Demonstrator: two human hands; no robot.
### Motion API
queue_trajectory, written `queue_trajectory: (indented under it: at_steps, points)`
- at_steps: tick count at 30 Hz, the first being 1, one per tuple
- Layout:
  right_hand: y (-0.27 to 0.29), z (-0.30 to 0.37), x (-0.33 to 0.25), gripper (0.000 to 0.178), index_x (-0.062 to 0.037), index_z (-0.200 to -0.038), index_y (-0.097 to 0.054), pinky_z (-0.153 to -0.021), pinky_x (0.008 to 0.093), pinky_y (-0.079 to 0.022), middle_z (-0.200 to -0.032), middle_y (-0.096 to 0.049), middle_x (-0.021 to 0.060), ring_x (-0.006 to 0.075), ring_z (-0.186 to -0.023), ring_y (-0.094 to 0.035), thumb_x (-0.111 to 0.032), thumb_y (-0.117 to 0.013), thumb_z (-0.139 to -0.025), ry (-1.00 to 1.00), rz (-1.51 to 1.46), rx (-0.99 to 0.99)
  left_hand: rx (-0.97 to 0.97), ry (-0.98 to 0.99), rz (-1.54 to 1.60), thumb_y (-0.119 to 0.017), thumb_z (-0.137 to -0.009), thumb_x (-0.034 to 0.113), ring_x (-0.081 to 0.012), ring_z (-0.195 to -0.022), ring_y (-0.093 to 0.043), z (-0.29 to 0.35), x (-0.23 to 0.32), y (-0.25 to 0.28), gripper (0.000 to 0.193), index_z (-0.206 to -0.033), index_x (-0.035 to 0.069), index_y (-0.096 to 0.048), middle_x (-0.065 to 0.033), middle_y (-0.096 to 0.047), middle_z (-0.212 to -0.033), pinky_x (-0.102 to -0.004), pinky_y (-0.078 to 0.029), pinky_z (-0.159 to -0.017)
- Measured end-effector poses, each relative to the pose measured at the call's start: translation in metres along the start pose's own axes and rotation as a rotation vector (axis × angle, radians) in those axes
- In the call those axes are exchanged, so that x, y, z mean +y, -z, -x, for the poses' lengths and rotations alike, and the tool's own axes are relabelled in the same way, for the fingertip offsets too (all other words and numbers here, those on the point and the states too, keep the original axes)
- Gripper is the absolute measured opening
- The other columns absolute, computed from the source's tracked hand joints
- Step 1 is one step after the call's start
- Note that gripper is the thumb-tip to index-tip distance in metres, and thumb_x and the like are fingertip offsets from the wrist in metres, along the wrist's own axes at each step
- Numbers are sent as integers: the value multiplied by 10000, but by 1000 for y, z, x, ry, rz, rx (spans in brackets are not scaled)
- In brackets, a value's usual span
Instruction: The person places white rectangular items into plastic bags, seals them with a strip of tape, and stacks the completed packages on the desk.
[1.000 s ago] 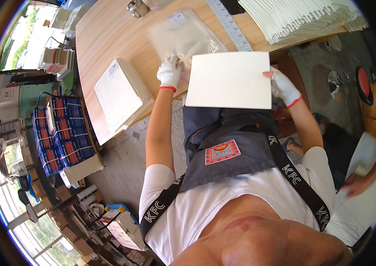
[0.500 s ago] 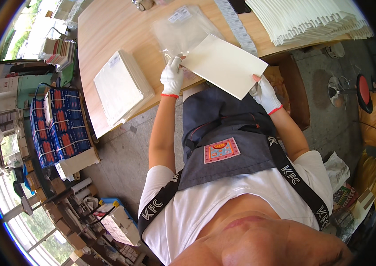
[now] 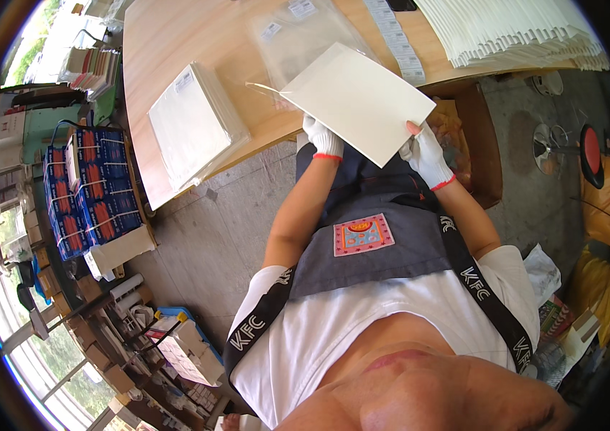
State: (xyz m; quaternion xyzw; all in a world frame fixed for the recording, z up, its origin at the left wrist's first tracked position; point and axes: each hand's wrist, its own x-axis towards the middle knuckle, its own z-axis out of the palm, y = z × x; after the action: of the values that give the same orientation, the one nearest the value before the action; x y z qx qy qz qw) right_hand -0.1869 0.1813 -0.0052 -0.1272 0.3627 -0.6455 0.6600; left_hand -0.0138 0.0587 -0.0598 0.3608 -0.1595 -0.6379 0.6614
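A flat white card (image 3: 356, 100) is held tilted over the near edge of the wooden table (image 3: 175, 43). My right hand (image 3: 425, 152), in a white glove with a red cuff, grips its lower right corner. My left hand (image 3: 323, 136), gloved the same way, is at the card's lower left edge, where the mouth of a clear plastic bag (image 3: 297, 43) lies on the table. The card's far end lies over the bag; whether it is inside I cannot tell.
A stack of bagged white cards (image 3: 193, 126) lies on the table's left. A fanned pile of white sheets (image 3: 513, 32) fills the far right, with a strip of labels (image 3: 398, 43) beside it. Blue boxes (image 3: 82, 190) stand on the floor at left, a brown box (image 3: 470, 136) at right.
The card has swung from flat in front of me to tilted, its far end moving up toward the clear bag. My left hand has shifted to the card's lower left edge.
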Motion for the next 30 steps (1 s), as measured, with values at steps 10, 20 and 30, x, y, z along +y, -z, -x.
queue_trajectory:
  at_steps: [10,20,30]
  points:
    - [17,-39,56,274,0,-1130,-444,-801,384,-562,-1058,-545,149,285,-883,-619,-172,-514,-929,-166,-48,234,-167,597,-320,-536,-908,143,-190,-737,-647,67,-8,51,160,-1029,46,-579,-105,-657,-925,-324,-556,-651]
    - [-18,-52,62,306,-9,-1224,-345,-922,459,-494,-1188,-496,264,356,-1093,-546,-197,-348,-982,-522,-312,121,-76,737,-447,-405,-924,97,-231,-752,-643,45,5,66,154,-979,56,-543,-122,-638,-938,-362,-567,-665]
    - [-26,-45,47,290,-33,-1147,-517,-643,296,-541,-933,-637,96,172,-736,-636,-230,-490,-937,-516,334,-169,-170,651,-492,-532,-904,252,-263,-907,-634,37,42,65,332,-1150,32,-493,-143,-600,-1093,-393,-533,-758]
